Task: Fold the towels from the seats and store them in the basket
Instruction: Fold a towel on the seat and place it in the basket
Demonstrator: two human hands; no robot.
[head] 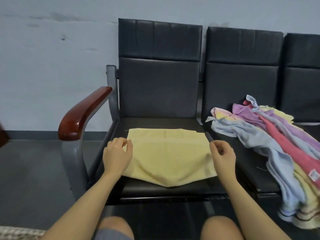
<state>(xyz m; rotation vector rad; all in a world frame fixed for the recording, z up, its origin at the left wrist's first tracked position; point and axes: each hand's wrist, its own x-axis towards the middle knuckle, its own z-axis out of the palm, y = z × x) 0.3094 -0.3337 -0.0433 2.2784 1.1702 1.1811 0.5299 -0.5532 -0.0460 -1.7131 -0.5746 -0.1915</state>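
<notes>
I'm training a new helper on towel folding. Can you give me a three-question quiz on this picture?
1. True or false: the yellow towel lies flat on the left seat.
2. Where is the unfolded pile? A) on the floor B) on the next seat C) on the armrest
3. Fill in: the left hand and right hand are at the towel's two ____.

Key: 1 true; 2 B; 3 sides.
</notes>
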